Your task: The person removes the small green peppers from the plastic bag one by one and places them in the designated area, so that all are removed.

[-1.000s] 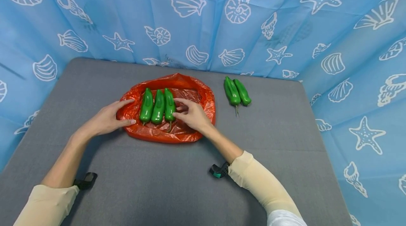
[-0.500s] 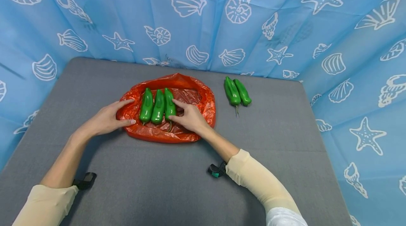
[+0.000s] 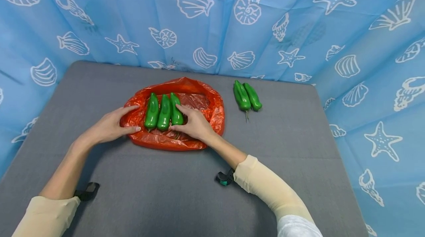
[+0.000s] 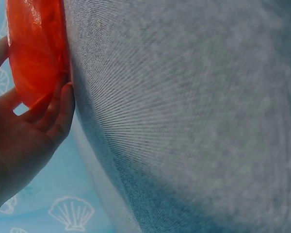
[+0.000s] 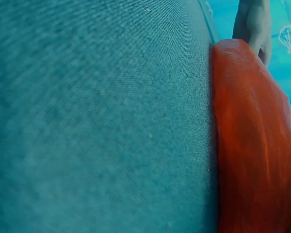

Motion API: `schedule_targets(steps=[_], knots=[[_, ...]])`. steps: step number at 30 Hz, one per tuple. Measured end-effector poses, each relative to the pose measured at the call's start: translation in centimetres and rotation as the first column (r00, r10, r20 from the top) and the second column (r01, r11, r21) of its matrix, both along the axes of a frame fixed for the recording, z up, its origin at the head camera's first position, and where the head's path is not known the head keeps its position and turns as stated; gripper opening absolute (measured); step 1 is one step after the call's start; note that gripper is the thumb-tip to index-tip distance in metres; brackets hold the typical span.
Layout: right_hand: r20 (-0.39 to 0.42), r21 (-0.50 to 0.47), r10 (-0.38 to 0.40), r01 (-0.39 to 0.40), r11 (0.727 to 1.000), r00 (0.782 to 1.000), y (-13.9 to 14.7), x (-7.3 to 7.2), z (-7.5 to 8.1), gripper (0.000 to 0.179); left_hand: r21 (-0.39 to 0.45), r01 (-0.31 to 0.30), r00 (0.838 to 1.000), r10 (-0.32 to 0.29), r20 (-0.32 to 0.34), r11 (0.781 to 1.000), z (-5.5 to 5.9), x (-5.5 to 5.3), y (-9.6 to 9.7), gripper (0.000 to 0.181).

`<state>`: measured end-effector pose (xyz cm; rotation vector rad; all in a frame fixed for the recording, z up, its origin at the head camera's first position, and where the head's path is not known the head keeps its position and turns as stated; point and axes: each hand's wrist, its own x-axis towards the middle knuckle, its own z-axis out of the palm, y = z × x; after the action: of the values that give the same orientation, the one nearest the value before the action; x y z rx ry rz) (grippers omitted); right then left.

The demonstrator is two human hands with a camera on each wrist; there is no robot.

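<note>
Three green peppers lie side by side in an opened red plastic bag (image 3: 156, 141) with its rim rolled down. My right hand (image 3: 196, 124) reaches in from the right and holds the rightmost green pepper (image 3: 176, 113), index finger at its side and thumb by its stem end. Left of it are the middle pepper (image 3: 164, 115) and the left pepper (image 3: 151, 113). At the bag's left end my left hand (image 3: 111, 126) grips the rim, thumb and index finger over the inner side; the left wrist view shows other fingers outside against the red plastic (image 4: 39, 48).
Two more green peppers (image 3: 241, 96) lie together on the grey table (image 3: 282, 137), right of the bag near the back edge. A blue shell-print curtain (image 3: 216, 19) hangs behind the table and along its sides.
My right hand has closed in from beside the rightmost pepper onto it, its thumb sliding left to the stem end. My left hand has stayed on the rim.
</note>
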<state>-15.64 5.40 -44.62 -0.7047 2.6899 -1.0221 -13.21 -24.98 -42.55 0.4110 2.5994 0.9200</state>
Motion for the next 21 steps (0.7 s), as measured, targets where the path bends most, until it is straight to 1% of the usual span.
schedule_targets(steps=[5, 13, 21], knots=[[-0.012, 0.015, -0.006, 0.006, 1.0, 1.0, -0.1, 0.0, -0.1, 0.082, -0.004, -0.003, 1.0, 0.003, 0.001, 1.0, 0.0, 0.1, -0.2, 0.082], [0.013, -0.016, -0.001, 0.001, 1.0, 1.0, 0.3, 0.0, 0.0, 0.078, 0.0, -0.003, 1.0, 0.003, 0.006, 1.0, -0.1, 0.0, -0.4, 0.083], [0.006, -0.027, -0.012, 0.012, 1.0, 1.0, 0.9, -0.1, 0.4, 0.078, -0.009, -0.013, 1.0, 0.014, 0.018, 1.0, -0.2, 0.0, -0.4, 0.085]])
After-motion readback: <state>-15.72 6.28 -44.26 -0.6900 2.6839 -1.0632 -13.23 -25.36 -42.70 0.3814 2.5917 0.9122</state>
